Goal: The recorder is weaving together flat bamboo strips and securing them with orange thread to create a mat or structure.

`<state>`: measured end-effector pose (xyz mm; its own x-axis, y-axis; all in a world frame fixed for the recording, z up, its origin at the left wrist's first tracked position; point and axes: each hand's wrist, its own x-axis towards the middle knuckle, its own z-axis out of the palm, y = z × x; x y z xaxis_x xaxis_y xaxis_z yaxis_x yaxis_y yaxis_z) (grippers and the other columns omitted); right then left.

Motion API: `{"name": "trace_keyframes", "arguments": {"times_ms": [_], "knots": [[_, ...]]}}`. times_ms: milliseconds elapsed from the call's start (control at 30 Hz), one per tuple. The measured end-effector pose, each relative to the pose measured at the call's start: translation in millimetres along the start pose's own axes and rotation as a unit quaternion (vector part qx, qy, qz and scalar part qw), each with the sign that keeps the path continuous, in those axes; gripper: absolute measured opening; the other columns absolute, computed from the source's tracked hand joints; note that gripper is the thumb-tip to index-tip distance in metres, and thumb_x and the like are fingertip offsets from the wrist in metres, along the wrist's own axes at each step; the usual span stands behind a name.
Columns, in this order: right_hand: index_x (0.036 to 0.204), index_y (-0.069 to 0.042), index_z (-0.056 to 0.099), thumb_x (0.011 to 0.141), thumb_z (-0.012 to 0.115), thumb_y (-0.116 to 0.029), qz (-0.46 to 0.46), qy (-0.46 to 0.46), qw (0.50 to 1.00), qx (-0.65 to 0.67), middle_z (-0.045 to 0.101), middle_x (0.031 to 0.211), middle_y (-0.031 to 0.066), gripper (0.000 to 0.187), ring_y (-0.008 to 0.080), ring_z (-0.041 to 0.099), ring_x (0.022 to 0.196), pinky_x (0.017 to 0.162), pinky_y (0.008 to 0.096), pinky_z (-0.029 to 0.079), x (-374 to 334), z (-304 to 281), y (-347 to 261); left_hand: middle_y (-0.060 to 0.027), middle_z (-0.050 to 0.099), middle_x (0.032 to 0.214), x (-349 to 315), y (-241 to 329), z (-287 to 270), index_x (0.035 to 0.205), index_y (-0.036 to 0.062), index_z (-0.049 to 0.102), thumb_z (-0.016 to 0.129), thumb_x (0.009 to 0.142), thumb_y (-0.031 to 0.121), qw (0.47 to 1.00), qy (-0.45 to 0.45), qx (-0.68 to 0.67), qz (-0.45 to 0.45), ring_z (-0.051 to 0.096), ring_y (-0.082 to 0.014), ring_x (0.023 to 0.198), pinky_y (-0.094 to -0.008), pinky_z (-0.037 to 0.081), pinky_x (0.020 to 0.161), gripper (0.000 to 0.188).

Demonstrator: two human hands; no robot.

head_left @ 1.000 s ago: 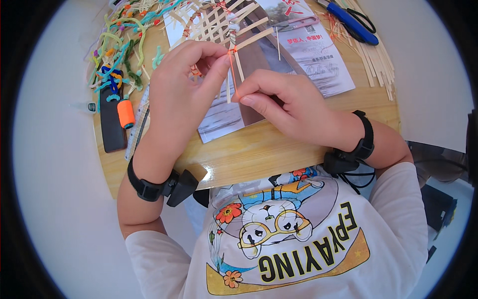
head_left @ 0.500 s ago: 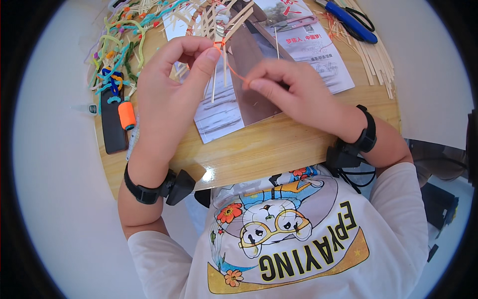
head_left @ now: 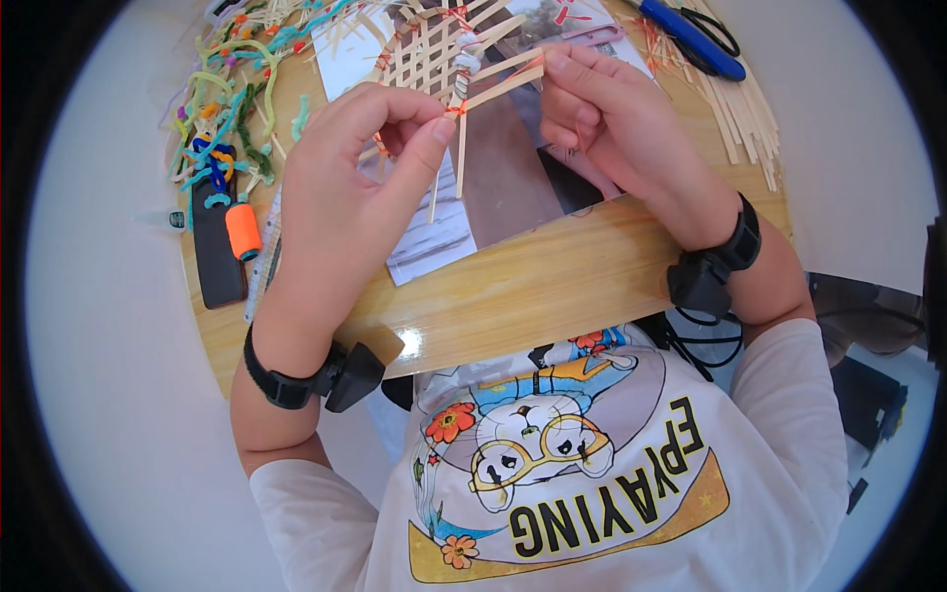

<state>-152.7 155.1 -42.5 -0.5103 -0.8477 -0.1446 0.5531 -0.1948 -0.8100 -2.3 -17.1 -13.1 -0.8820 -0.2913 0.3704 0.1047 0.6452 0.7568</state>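
A lattice of woven pale bamboo strips [head_left: 419, 57], bound with orange thread at several crossings, is held over the magazine. My left hand [head_left: 350, 183] pinches its near corner between thumb and forefinger, beside an orange wrapping; loose strip ends stick out below. White twisted material winds around the strips near this corner. To the right, my right hand [head_left: 626, 123] is closed, thumb against forefinger, on orange thread [head_left: 523, 71] that runs along the outermost strips toward the lattice. A thin tail of thread hangs below its fingers.
The magazine [head_left: 434, 252] lies on the wooden table [head_left: 552, 281]. On the left are a spool of orange thread [head_left: 243, 232], a dark flat case [head_left: 217, 266], a ruler and tangled pipe cleaners [head_left: 237, 113]. Blue-handled pliers [head_left: 695, 41] and loose bamboo strips [head_left: 735, 123] lie at the far right.
My right hand has moved up and to the right with the thread. The lattice has come nearer and turned, showing more of its weave. My left hand keeps its pinch.
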Motion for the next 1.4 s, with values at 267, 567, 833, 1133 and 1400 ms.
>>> {"name": "trace_keyframes", "arguments": {"times_ms": [267, 567, 833, 1133, 1400], "knots": [[0.101, -0.003, 0.063, 0.100, 0.055, -0.019, -0.037, -0.052, 0.998, -0.021, 0.038, 0.060, -0.0067, 0.018, 0.0032, 0.034, 0.053, 0.055, 0.0212, 0.036, -7.2, 1.2, -6.5, -0.0047, 0.061, 0.074, 1.3, -3.2, 1.3, 0.086, 0.0029, 0.066, 0.070, 0.082, 0.011, 0.997, -0.001, 0.063, 0.044, 0.058, -0.0169, 0.069, -0.0301, 0.042, 0.073, 0.010], [0.100, -0.005, 0.062, 0.099, 0.054, -0.017, -0.039, -0.108, 0.953, -0.280, 0.060, 0.076, -0.0049, 0.015, 0.0016, 0.046, 0.061, 0.057, 0.0195, 0.039, -29.7, 21.2, -10.8, -0.0042, 0.063, 0.076, 2.4, -10.1, 3.1, 0.086, 0.0051, 0.068, 0.071, 0.082, 0.013, 0.991, -0.034, 0.122, 0.037, 0.058, -0.0184, 0.070, -0.0316, 0.043, 0.076, 0.009], [0.096, -0.005, 0.064, 0.095, 0.058, -0.016, -0.146, -0.061, 0.842, -0.516, 0.063, 0.074, 0.0046, 0.012, 0.0145, 0.057, 0.061, 0.056, 0.0280, 0.044, -32.1, 20.9, -8.6, -0.0043, 0.064, 0.078, -0.7, -18.9, 9.5, 0.084, 0.0064, 0.068, 0.071, 0.080, 0.014, 0.982, -0.068, 0.158, 0.083, 0.059, -0.0233, 0.074, -0.0353, 0.042, 0.083, 0.009], [0.093, -0.007, 0.064, 0.091, 0.060, -0.015, -0.177, -0.033, 0.746, -0.641, 0.060, 0.067, 0.0113, 0.010, 0.0251, 0.058, 0.057, 0.054, 0.0345, 0.044, -28.6, 13.1, -7.6, -0.0083, 0.063, 0.083, -1.4, -23.0, 9.8, 0.089, 0.0022, 0.066, 0.070, 0.080, 0.008, 0.967, -0.148, 0.184, 0.092, 0.060, -0.0267, 0.083, -0.0357, 0.046, 0.079, 0.012], [0.100, -0.004, 0.064, 0.097, 0.057, -0.012, -0.008, -0.018, 0.877, -0.480, 0.062, 0.075, -0.0060, 0.011, -0.0010, 0.046, 0.060, 0.053, 0.0172, 0.037, -26.6, 20.2, -15.4, -0.0042, 0.066, 0.082, -7.7, -11.4, 14.7, 0.097, -0.0001, 0.067, 0.071, 0.085, 0.009, 0.978, -0.174, 0.093, -0.072, 0.059, -0.0090, 0.072, -0.0232, 0.047, 0.064, 0.016]]}}
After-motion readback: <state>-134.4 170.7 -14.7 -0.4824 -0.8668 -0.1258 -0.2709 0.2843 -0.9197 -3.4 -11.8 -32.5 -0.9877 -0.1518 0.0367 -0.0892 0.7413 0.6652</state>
